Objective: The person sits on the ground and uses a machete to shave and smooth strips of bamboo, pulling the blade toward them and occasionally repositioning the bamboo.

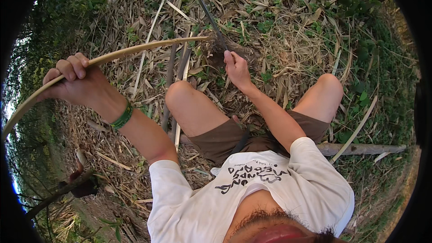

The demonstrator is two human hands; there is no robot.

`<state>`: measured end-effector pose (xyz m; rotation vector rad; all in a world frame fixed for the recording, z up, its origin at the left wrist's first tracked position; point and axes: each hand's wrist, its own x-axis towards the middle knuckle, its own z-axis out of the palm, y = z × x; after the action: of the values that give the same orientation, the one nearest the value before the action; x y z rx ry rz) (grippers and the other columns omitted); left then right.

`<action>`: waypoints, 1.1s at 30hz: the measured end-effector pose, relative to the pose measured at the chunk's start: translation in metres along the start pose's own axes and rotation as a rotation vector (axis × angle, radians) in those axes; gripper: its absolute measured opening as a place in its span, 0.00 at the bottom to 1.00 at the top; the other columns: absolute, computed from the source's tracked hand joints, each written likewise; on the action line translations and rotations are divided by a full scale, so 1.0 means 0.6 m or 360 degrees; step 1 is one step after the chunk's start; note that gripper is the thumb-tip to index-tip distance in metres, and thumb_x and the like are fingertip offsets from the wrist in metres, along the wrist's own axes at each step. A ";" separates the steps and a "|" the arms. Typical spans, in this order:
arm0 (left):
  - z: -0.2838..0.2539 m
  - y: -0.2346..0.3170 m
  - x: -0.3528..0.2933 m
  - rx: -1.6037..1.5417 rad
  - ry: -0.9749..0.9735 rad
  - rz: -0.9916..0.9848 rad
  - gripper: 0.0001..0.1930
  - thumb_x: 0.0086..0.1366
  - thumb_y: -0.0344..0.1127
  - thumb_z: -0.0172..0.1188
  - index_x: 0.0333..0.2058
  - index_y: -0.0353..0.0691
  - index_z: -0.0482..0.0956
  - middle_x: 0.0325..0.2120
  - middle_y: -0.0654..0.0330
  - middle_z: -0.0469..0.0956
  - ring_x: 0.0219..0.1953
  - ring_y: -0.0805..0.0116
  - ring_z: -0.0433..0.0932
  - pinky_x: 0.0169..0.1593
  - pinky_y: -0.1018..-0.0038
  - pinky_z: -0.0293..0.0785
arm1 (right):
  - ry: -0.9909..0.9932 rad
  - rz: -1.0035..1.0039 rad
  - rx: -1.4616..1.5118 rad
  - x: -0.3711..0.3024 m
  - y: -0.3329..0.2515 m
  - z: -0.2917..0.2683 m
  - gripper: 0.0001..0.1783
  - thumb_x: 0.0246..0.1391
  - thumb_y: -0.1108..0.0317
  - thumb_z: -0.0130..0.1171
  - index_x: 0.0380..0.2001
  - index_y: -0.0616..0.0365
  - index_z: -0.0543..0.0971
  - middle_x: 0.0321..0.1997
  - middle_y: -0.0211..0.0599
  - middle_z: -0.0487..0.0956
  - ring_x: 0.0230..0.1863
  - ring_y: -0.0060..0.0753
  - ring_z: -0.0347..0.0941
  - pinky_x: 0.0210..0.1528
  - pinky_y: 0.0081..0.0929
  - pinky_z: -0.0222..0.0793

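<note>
My left hand (83,85), with a green band at the wrist, is raised at the left. Its fingers are wrapped round a long, pale, bent bamboo strip (135,50). The strip curves out of view at the left edge, and its other end reaches a dark, rough stump (238,50) in front of my knees. My right hand (237,69) is closed round the handle of a machete (209,16), most of that handle being hidden in the fist. The narrow dark blade points away and leftward, passing close by the strip's far end; I cannot tell whether they touch.
Dry leaves and green weeds cover the ground. Thin poles (170,76) lie beside my left knee, and a pale strip (153,29) lies farther left. A log (364,149) runs behind my hips, with another strip (357,128) across it. A branch (58,193) juts at the lower left.
</note>
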<state>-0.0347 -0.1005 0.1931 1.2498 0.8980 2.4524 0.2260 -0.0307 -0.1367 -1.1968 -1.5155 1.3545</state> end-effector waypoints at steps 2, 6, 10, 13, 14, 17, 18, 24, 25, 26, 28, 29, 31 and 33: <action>0.016 0.000 -0.009 -0.0013 0.0129 -0.0008 0.37 0.66 0.73 0.30 0.18 0.53 0.77 0.07 0.67 0.61 0.08 0.76 0.63 0.17 0.73 0.76 | -0.0196 0.0404 -0.0270 -0.007 0.029 -0.006 0.37 0.66 0.37 0.45 0.23 0.64 0.74 0.16 0.39 0.72 0.21 0.39 0.69 0.28 0.40 0.64; -0.016 0.000 -0.001 -0.0012 0.0024 0.0008 0.38 0.66 0.74 0.30 0.18 0.52 0.75 0.07 0.67 0.60 0.07 0.76 0.63 0.15 0.73 0.73 | -0.0261 0.0609 -0.0039 -0.007 0.028 -0.008 0.37 0.65 0.36 0.45 0.25 0.64 0.76 0.16 0.38 0.73 0.20 0.34 0.70 0.26 0.37 0.64; -0.026 0.001 -0.001 0.0048 -0.0020 0.0049 0.38 0.66 0.74 0.30 0.17 0.50 0.74 0.07 0.67 0.60 0.08 0.76 0.62 0.15 0.73 0.72 | -0.0177 0.0213 0.0357 -0.005 -0.098 -0.023 0.32 0.68 0.41 0.45 0.26 0.62 0.74 0.12 0.28 0.68 0.13 0.19 0.63 0.18 0.25 0.58; -0.009 0.001 0.001 0.0057 -0.0038 0.0024 0.38 0.66 0.74 0.29 0.17 0.50 0.74 0.08 0.68 0.61 0.08 0.76 0.62 0.15 0.73 0.72 | -0.0040 -0.0034 0.0456 -0.006 -0.092 -0.005 0.34 0.67 0.39 0.45 0.26 0.64 0.73 0.13 0.32 0.69 0.15 0.24 0.66 0.21 0.30 0.61; -0.001 0.001 0.000 0.0053 -0.0032 0.0011 0.38 0.66 0.74 0.29 0.16 0.51 0.74 0.08 0.68 0.61 0.08 0.76 0.62 0.15 0.73 0.72 | -0.0083 0.0065 0.0155 -0.004 -0.054 0.004 0.35 0.67 0.39 0.44 0.25 0.64 0.73 0.14 0.34 0.70 0.16 0.28 0.67 0.23 0.32 0.63; 0.009 -0.004 -0.001 -0.0085 0.0030 -0.0043 0.38 0.65 0.75 0.29 0.18 0.54 0.77 0.08 0.67 0.60 0.08 0.75 0.61 0.15 0.74 0.71 | -0.0323 0.0636 -0.0166 0.004 0.050 0.004 0.37 0.66 0.37 0.43 0.25 0.65 0.73 0.18 0.41 0.73 0.21 0.45 0.72 0.32 0.45 0.68; 0.003 -0.005 0.002 -0.0079 0.0022 -0.0043 0.38 0.65 0.75 0.29 0.19 0.55 0.78 0.08 0.67 0.60 0.08 0.75 0.61 0.15 0.74 0.71 | -0.0327 0.0630 -0.0159 0.007 0.058 0.003 0.37 0.66 0.37 0.44 0.25 0.64 0.73 0.18 0.40 0.73 0.20 0.43 0.72 0.30 0.43 0.68; 0.012 0.004 -0.006 -0.0037 0.0085 -0.0053 0.36 0.65 0.75 0.29 0.21 0.59 0.79 0.07 0.68 0.60 0.08 0.74 0.61 0.14 0.75 0.71 | -0.0393 0.0836 0.0124 0.006 0.042 -0.003 0.36 0.66 0.36 0.45 0.27 0.64 0.74 0.17 0.35 0.72 0.14 0.29 0.69 0.19 0.32 0.67; 0.013 0.007 -0.006 -0.0056 0.0078 -0.0045 0.36 0.65 0.75 0.29 0.21 0.59 0.79 0.08 0.68 0.59 0.08 0.74 0.60 0.14 0.76 0.70 | -0.0367 0.0845 0.0136 0.004 0.038 -0.004 0.35 0.66 0.36 0.45 0.27 0.64 0.74 0.17 0.34 0.72 0.14 0.29 0.69 0.18 0.32 0.68; 0.016 0.009 -0.006 -0.0073 0.0070 -0.0036 0.36 0.65 0.75 0.29 0.21 0.59 0.78 0.08 0.68 0.59 0.08 0.74 0.60 0.14 0.76 0.70 | -0.0353 0.0840 0.0135 0.005 0.034 -0.006 0.35 0.66 0.37 0.45 0.27 0.63 0.74 0.17 0.34 0.72 0.14 0.29 0.69 0.18 0.31 0.68; 0.027 0.004 -0.011 -0.0027 0.0067 -0.0014 0.35 0.65 0.75 0.29 0.21 0.59 0.78 0.08 0.68 0.59 0.08 0.74 0.60 0.14 0.77 0.69 | -0.0327 0.0849 0.0126 0.001 0.029 -0.011 0.35 0.66 0.37 0.46 0.26 0.63 0.73 0.17 0.35 0.72 0.13 0.28 0.68 0.18 0.30 0.66; 0.030 0.003 -0.012 -0.0003 0.0064 -0.0003 0.35 0.64 0.75 0.29 0.21 0.60 0.78 0.08 0.68 0.58 0.08 0.74 0.60 0.13 0.77 0.69 | -0.0322 0.0783 0.0055 0.004 0.026 -0.016 0.35 0.66 0.37 0.46 0.25 0.63 0.73 0.16 0.34 0.72 0.13 0.28 0.67 0.18 0.29 0.65; 0.027 0.003 -0.014 -0.0016 0.0057 -0.0025 0.35 0.64 0.75 0.30 0.21 0.61 0.79 0.08 0.68 0.59 0.08 0.75 0.60 0.13 0.77 0.69 | -0.0305 0.0657 -0.0079 0.011 0.002 -0.028 0.35 0.66 0.37 0.46 0.25 0.62 0.73 0.16 0.33 0.71 0.13 0.26 0.66 0.18 0.27 0.63; 0.023 0.001 -0.016 -0.0062 0.0070 -0.0037 0.35 0.64 0.75 0.30 0.21 0.60 0.80 0.07 0.68 0.59 0.08 0.75 0.60 0.13 0.77 0.70 | -0.0280 0.0430 0.0112 0.019 -0.051 -0.037 0.33 0.67 0.38 0.45 0.25 0.59 0.71 0.14 0.29 0.67 0.12 0.21 0.63 0.16 0.25 0.59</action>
<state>-0.0178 -0.1000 0.1934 1.1705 0.8668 2.4759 0.2392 -0.0136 -0.1036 -1.3015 -1.4493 1.7163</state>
